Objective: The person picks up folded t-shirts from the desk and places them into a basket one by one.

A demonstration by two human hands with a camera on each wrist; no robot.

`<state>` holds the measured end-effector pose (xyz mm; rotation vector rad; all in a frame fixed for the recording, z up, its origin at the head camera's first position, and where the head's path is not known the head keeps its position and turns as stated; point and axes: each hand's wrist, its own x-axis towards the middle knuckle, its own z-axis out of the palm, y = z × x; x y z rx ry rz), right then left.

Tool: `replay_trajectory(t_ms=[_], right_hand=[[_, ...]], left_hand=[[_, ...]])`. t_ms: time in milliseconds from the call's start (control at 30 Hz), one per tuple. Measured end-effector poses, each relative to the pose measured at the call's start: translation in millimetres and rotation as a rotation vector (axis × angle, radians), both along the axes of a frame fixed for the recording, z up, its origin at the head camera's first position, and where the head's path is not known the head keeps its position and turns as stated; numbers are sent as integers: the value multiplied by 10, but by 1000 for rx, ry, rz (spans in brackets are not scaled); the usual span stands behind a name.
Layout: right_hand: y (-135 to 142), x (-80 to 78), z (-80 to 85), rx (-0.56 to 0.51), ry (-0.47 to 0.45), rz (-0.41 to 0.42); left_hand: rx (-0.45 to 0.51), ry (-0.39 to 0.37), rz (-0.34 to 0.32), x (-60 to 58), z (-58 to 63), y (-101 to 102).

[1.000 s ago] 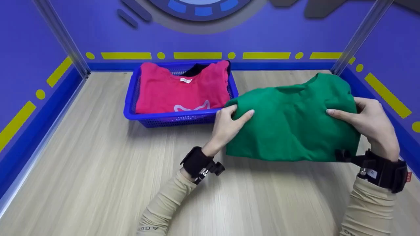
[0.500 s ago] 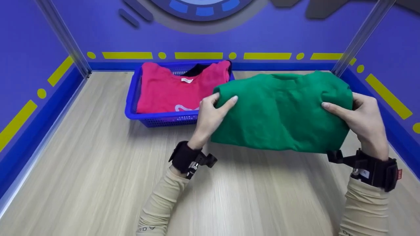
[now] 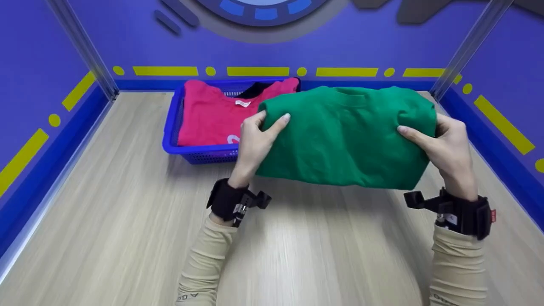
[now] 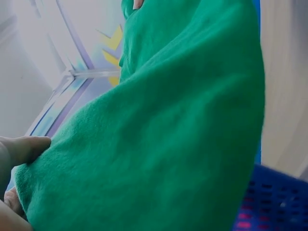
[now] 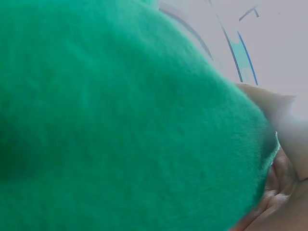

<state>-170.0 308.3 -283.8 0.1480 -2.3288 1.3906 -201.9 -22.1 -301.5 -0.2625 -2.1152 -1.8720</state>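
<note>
A folded green shirt point(image 3: 344, 140) hangs above the table, its neckline toward the back wall. My left hand point(image 3: 256, 142) grips its left edge, thumb on the near face and fingers behind. At the opposite edge my right hand point(image 3: 450, 148) pinches the cloth the same way. The left wrist view shows the green shirt point(image 4: 154, 139) filling most of the frame, with part of the left hand point(image 4: 14, 159) at its corner. Green cloth point(image 5: 125, 125) also covers much of the right wrist view. Behind the shirt's left side, a blue basket point(image 3: 174, 149) is partly hidden.
Inside the basket lies a folded pink shirt point(image 3: 212, 119) with a white neck label, and some black cloth point(image 3: 253, 90) shows behind it. The wooden table point(image 3: 106, 204) is bounded by a blue back wall point(image 3: 340, 46) and side walls with metal corner posts.
Both hands have carried the green shirt left and toward the back wall. It now covers more of the basket's right side. The basket has stayed in place.
</note>
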Motion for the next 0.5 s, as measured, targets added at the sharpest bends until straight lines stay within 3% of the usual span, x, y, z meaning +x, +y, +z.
replay_trajectory(t_ms=[200,500], right_hand=[[-144,-162,14,-31,48,35],[-464,-554,142,-18,83,135]], left_hand=[[30,33,41,-52,21,-148],[46,47,132,-165,86,-478]])
